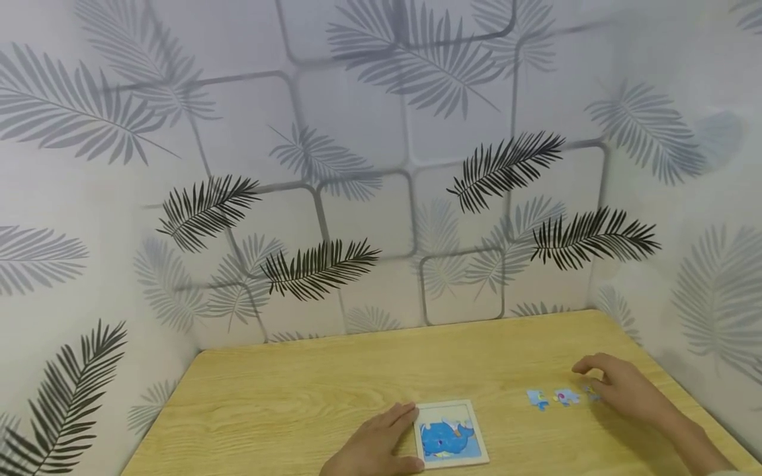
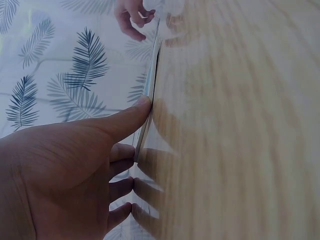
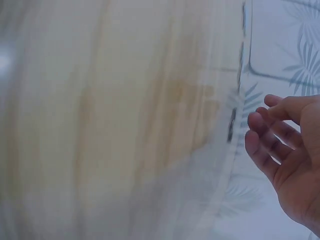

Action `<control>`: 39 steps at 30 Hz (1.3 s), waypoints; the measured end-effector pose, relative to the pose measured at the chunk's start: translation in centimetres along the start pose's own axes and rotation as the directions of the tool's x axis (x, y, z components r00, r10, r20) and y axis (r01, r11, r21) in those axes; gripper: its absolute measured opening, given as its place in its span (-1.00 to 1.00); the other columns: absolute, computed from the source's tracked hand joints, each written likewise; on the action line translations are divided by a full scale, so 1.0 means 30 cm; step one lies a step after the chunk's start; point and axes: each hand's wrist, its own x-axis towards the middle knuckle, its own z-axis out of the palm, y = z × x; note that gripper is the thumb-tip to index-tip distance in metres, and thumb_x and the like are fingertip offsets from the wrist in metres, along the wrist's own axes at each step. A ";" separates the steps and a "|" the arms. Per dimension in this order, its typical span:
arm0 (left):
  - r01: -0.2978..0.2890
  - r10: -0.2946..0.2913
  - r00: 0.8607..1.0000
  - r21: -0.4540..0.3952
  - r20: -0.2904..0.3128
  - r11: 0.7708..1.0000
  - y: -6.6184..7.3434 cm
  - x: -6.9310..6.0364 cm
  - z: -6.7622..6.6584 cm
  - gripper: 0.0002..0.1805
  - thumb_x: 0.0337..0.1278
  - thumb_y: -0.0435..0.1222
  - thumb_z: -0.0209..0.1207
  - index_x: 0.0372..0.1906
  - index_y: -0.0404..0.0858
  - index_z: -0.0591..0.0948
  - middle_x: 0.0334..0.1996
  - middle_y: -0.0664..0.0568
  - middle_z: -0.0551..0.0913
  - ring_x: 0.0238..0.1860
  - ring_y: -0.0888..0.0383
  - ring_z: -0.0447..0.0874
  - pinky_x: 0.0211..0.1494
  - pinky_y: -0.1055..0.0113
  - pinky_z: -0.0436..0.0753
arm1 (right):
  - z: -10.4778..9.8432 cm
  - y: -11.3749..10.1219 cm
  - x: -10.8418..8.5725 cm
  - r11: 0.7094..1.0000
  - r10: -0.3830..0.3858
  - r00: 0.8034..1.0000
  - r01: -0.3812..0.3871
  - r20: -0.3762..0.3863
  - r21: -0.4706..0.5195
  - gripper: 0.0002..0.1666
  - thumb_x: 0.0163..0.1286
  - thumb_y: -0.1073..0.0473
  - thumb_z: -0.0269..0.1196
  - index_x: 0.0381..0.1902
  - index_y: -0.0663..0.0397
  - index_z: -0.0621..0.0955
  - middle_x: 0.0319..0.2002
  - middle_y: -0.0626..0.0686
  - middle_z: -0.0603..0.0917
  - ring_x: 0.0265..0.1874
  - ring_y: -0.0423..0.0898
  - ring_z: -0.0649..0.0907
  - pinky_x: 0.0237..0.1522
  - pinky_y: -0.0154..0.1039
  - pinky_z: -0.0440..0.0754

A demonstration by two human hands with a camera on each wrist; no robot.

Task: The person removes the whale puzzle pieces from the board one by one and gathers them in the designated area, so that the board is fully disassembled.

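Three pieces (image 1: pixel 565 396) lie on the table (image 1: pixel 297 390) by your empty, loosely bent right grip (image 1: pixel 628 390), likely light, stiff card, best edge-pinched, while your left grip (image 1: pixel 375 444) rests, fingers extended, against the tray (image 1: pixel 455 462).

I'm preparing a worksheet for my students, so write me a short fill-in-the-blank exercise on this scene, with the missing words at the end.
1. The cartoon sea animal inside the puzzle frame is mostly ____.
2. In the head view, the left grip touches the ____ edge of the puzzle frame.
3. In the head view, the loose puzzle pieces lie to the ____ of the puzzle frame.
4. The top of the table shows the grain of ____.

Missing words: blue; left; right; wood.
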 end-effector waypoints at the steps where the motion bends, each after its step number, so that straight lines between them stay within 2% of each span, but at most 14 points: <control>1: 0.005 -0.005 1.000 -0.007 0.001 1.000 0.000 0.000 0.002 -0.07 0.29 0.21 0.26 0.65 0.01 0.22 0.64 0.16 0.18 0.65 0.01 0.06 0.60 -0.22 0.18 | 0.009 -0.016 0.008 1.000 -0.014 1.000 0.014 0.000 0.014 -0.68 0.38 0.53 0.23 0.06 0.30 0.65 -0.05 0.28 0.71 -0.72 -0.36 0.40 -0.70 -0.33 0.48; 4: 0.021 -0.021 1.000 -0.022 -0.002 1.000 0.001 -0.001 0.004 -0.08 0.28 0.21 0.27 0.65 0.04 0.23 0.64 0.19 0.18 0.65 0.03 0.06 0.60 -0.21 0.17 | 0.028 -0.078 0.040 0.996 -0.048 0.998 0.045 0.041 0.072 -0.69 0.43 0.50 0.21 0.09 0.29 0.64 -0.05 0.27 0.71 -0.69 -0.34 0.44 -0.71 -0.33 0.48; 8: 0.013 -0.013 1.000 0.003 -0.003 1.000 -0.002 0.000 0.005 -0.07 0.28 0.24 0.25 0.65 0.02 0.23 0.63 0.19 0.19 0.65 0.05 0.07 0.60 -0.18 0.19 | 0.056 -0.152 0.085 0.984 -0.075 0.991 0.055 0.115 0.167 -0.70 0.50 0.43 0.21 0.15 0.29 0.61 -0.03 0.29 0.69 -0.68 -0.27 0.51 -0.71 -0.34 0.51; 14: 0.000 0.000 1.000 0.051 0.000 0.999 -0.001 0.002 0.002 -0.07 0.31 0.26 0.22 0.65 0.01 0.21 0.64 0.18 0.18 0.65 0.05 0.08 0.59 -0.18 0.23 | 0.134 -0.236 0.139 0.956 -0.134 0.968 0.070 0.211 0.286 -0.63 0.51 0.37 0.24 0.23 0.33 0.56 0.05 0.38 0.65 -0.63 -0.18 0.57 -0.70 -0.35 0.53; 21: 0.019 -0.019 1.000 0.049 -0.006 0.999 -0.006 0.010 0.011 -0.06 0.28 0.27 0.23 0.65 0.05 0.23 0.63 0.22 0.18 0.64 0.05 0.10 0.58 -0.19 0.25 | 0.220 -0.345 0.195 0.920 -0.187 0.942 0.069 0.278 0.386 -0.59 0.49 0.39 0.25 0.25 0.32 0.56 0.07 0.39 0.63 -0.61 -0.19 0.59 -0.67 -0.32 0.55; 24: 0.038 -0.038 0.999 0.039 -0.009 0.998 -0.004 0.012 0.014 -0.06 0.26 0.28 0.24 0.64 0.07 0.24 0.63 0.24 0.19 0.64 0.05 0.10 0.57 -0.20 0.24 | 0.260 -0.389 0.216 0.916 -0.197 0.931 0.062 0.307 0.397 -0.60 0.48 0.35 0.28 0.24 0.28 0.58 0.06 0.34 0.65 -0.57 -0.24 0.58 -0.62 -0.31 0.61; 31: 0.034 -0.033 0.999 0.024 -0.015 0.999 0.011 0.004 0.007 -0.07 0.25 0.27 0.26 0.64 0.05 0.25 0.63 0.22 0.19 0.64 0.01 0.10 0.57 -0.23 0.23 | 0.345 -0.457 0.242 0.920 -0.258 0.913 0.132 0.317 0.368 -0.59 0.41 0.29 0.37 0.19 0.15 0.63 0.03 0.21 0.71 -0.45 -0.29 0.62 -0.36 -0.33 0.70; 39: 0.021 -0.021 1.000 0.024 -0.012 0.999 0.003 -0.002 0.008 -0.07 0.27 0.25 0.25 0.64 0.04 0.24 0.64 0.22 0.17 0.65 0.01 0.08 0.58 -0.24 0.21 | 0.407 -0.522 0.258 0.914 -0.248 0.890 0.083 0.383 0.397 -0.55 0.35 0.30 0.40 0.19 0.10 0.63 0.06 0.16 0.69 -0.47 -0.29 0.64 -0.44 -0.35 0.70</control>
